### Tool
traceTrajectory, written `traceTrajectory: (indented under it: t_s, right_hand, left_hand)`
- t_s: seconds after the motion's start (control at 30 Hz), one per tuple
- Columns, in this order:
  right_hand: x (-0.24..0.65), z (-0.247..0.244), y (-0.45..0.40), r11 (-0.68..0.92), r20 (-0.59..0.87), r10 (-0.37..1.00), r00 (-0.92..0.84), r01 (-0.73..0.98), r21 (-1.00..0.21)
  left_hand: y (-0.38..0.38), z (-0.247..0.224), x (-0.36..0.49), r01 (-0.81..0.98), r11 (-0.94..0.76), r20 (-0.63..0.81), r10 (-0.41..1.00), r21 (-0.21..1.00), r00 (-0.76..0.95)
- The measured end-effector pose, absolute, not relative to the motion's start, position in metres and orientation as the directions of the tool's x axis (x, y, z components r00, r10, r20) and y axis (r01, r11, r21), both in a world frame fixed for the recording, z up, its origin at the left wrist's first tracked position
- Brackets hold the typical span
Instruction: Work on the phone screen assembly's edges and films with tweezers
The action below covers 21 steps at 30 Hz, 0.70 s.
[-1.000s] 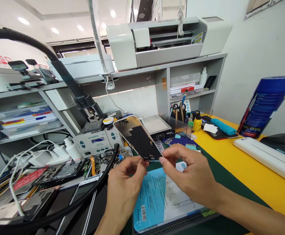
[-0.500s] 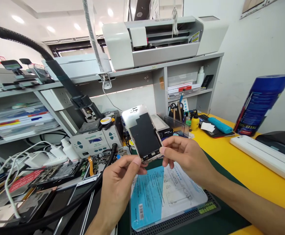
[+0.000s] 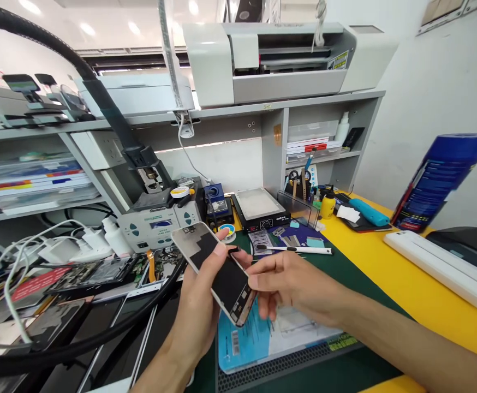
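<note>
My left hand [image 3: 203, 284] is wrapped round a phone screen assembly [image 3: 218, 267], its thumb across the black and silver back. The screen lies tilted, its lower end toward me, with small metal parts and a flex at that end. My right hand [image 3: 287, 281] pinches at the right edge of the screen near its lower end; the fingertips touch or nearly touch it. Below both hands lies a blue and white printed packet [image 3: 238, 349] on a dark perforated mat [image 3: 279, 371].
At the left are phone parts [image 3: 107, 278], white cables, a black hose [image 3: 140, 327] and a grey soldering station [image 3: 156, 226]. Behind stand a heating plate [image 3: 263, 210] and a white brush [image 3: 299, 249]. A blue can [image 3: 443, 180] and a white device [image 3: 439, 267] are at the right.
The screen has come down and tilted over to the left. My left hand has moved from its lower corner to wrap round its body. My right hand has moved lower.
</note>
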State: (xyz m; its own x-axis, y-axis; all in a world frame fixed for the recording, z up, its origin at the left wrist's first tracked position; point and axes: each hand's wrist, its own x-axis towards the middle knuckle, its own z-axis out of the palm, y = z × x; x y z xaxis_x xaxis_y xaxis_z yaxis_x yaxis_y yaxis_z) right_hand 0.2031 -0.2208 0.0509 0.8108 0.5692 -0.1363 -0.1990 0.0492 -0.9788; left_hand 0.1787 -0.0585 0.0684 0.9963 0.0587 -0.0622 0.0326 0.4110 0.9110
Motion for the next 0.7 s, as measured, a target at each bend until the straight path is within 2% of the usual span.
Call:
traceTrajectory:
  t_s: [0.1,0.17,0.5,0.7]
  right_hand:
    - [0.194,0.048,-0.212,-0.007,0.023,0.469,0.883,0.030,-1.000]
    - [0.189,0.046,-0.208,-0.052,0.096,0.463,0.881,0.134,-0.990]
    - [0.182,0.041,-0.204,-0.088,0.084,0.476,0.875,0.143,-0.986]
    - [0.180,0.040,-0.203,-0.151,0.148,0.443,0.884,0.236,-0.960]
  left_hand:
    - [-0.061,0.067,0.180,-0.079,0.299,0.030,0.166,0.951,0.986]
    - [-0.061,0.065,0.182,-0.123,0.254,0.068,0.212,0.960,0.975]
    - [-0.057,0.055,0.185,-0.173,0.185,0.136,0.198,0.967,0.971]
    - [-0.059,0.053,0.182,-0.216,0.120,0.183,0.243,0.969,0.953]
